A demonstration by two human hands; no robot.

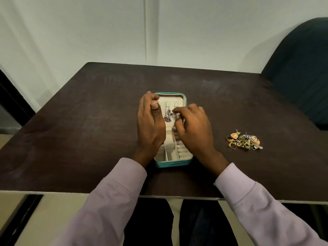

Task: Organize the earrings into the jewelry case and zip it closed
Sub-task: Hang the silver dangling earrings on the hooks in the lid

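Note:
A teal jewelry case lies open in the middle of the dark table, its cream lining and small compartments showing. A silver dangling earring hangs in the lid half. My left hand grips the lid's left edge, thumb inside on the lining. My right hand hovers over the case and pinches a second silver earring beside the first. A pile of gold and green earrings and rings lies on the table to the right of the case.
The dark table ends at a pale front edge near my lap. A dark chair back stands at the far right corner. A white wall runs behind the table.

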